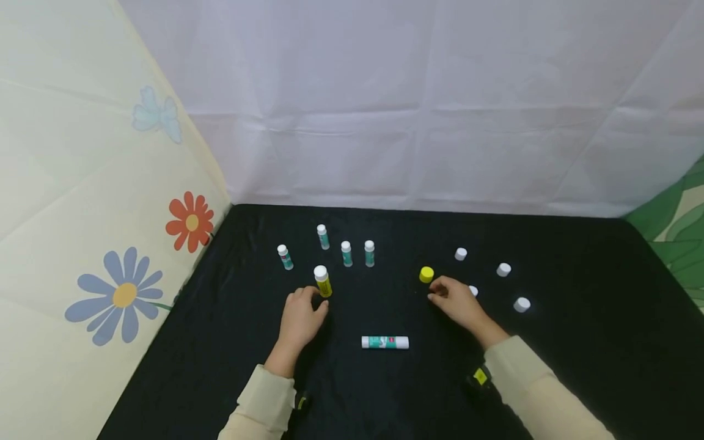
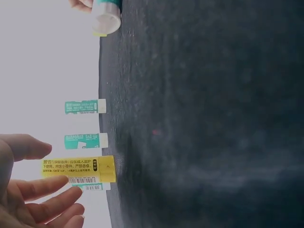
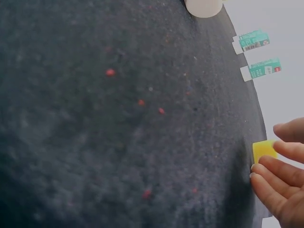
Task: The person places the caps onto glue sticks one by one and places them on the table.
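My left hand (image 1: 301, 318) is beside a standing yellow glue stick (image 1: 324, 287) with a white top. In the left wrist view its thumb stays apart from the yellow glue stick (image 2: 78, 166), while the fingers overlap its edge; contact cannot be told. My right hand (image 1: 456, 300) rests low over the cloth, fingers loosely bent, just right of a yellow cap (image 1: 426, 274). In the right wrist view the fingers partly cover that yellow cap (image 3: 263, 151) and grip nothing. Between the hands a green and white glue stick (image 1: 385, 342) lies on its side.
Several green glue sticks (image 1: 346, 254) stand upright behind the yellow one. White caps (image 1: 503, 269) are scattered at the right, one partly hidden by the right hand. A black cloth (image 1: 379, 397) covers the table, with a white curtain (image 1: 352, 153) behind and a flowered panel at left.
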Available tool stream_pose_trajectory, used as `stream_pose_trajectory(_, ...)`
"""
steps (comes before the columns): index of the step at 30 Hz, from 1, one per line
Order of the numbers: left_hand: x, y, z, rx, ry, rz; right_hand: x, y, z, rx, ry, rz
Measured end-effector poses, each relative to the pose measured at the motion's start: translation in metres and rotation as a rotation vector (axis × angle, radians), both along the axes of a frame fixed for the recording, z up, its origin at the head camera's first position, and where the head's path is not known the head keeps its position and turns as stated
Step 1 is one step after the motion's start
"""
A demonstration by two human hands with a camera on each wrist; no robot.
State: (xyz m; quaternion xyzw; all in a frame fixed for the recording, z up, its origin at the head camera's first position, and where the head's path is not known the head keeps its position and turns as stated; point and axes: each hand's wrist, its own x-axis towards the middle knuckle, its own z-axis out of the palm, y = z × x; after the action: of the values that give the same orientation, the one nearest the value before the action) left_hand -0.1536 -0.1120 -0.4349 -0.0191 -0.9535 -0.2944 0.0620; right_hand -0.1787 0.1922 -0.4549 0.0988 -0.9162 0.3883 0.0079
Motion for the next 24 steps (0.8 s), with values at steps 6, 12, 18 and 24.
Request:
stream_pose_trajectory(6, -0.005, 0.000, 0.001, 0.011, -0.039, 0.020, -0.004, 0.001, 0.005, 0.022, -0.057, -0.023)
stream_pose_trajectory(12, -0.010, -0.001, 0.000, 0.024, -0.065, 0.012, -0.007, 0.003, 0.008, 0.034, -0.100, -0.041)
stream_pose_trajectory(18, -0.013, -0.002, -0.001, 0.040, -0.096, -0.006, -0.011, 0.005, 0.007, 0.044, -0.093, -0.079)
stream_pose_trajectory(24, -0.015, -0.001, -0.002, 0.051, -0.111, 0.002, -0.014, 0.004, 0.002, 0.029, -0.093, -0.090)
